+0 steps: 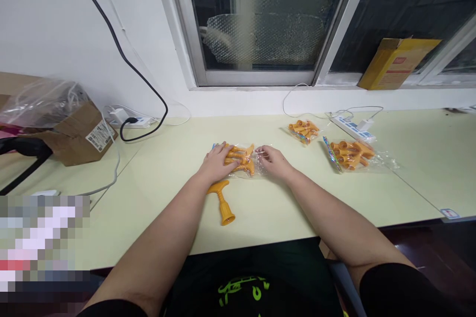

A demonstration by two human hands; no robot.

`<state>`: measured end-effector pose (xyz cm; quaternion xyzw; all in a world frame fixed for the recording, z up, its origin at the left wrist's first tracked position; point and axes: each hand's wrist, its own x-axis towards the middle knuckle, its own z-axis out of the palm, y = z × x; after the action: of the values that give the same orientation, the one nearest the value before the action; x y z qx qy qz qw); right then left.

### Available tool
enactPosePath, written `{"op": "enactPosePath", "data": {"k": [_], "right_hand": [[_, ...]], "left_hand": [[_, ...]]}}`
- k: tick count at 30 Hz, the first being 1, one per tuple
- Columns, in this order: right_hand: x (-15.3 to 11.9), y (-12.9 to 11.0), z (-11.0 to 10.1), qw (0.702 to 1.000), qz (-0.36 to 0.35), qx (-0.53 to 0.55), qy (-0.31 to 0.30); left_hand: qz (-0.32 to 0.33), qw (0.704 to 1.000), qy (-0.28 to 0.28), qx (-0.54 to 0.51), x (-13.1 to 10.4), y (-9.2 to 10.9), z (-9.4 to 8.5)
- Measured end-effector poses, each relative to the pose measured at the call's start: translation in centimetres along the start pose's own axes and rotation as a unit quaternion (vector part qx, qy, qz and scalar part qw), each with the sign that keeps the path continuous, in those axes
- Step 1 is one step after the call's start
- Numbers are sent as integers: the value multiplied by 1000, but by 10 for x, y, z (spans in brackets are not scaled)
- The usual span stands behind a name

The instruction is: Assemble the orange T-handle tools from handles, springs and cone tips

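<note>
Bag of orange T-handles (248,161) pressed flat under left hand (216,164), fingers spread; film end (259,167) at 3 o'clock best kept taut by right hand (275,162), whose pinch cannot be confirmed.

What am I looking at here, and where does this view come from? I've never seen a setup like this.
There is no robot: this single picture comes from a camera on a person's head, looking forward and down. The person's bare left hand rests on a clear bag of yellow plastic pieces; the right hand is at the bag's other end. On the pale table, a loose yellow T-handled piece lies nearer the person. Two more bags, a smaller one and a larger one, lie to the right. A cardboard box sits at left.
</note>
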<state>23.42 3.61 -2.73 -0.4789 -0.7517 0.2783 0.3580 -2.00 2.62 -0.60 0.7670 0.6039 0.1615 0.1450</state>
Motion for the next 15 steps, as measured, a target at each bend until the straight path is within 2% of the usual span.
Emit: {"op": "enactPosePath", "data": {"k": [2,4,5,6,8,11,13,15], "right_hand": [[-2,-5,-5,998,8,-7,57],[-8,-16,-11,995,-37,-18,92],[-13,-23,-14,993,-73,-19,87],[-18,-32,-15,992,-111,-19,62],[-30,-50,-13,979,-199,-13,-45],[-44,-70,2,925,-323,-14,-199],[-49,-75,16,898,-359,-52,-247],[-51,-75,28,884,-370,-95,-269]], "left_hand": [[-12,1000,1,2,1,-2,0],[-13,1000,1,5,2,-3,1],[-10,1000,1,6,2,-3,1],[-7,1000,0,8,3,-3,1],[-1,1000,-3,11,2,-4,0],[5,1000,-6,17,2,-6,-4],[6,1000,-2,21,1,-8,-6],[7,1000,5,22,2,-10,-7]]}}
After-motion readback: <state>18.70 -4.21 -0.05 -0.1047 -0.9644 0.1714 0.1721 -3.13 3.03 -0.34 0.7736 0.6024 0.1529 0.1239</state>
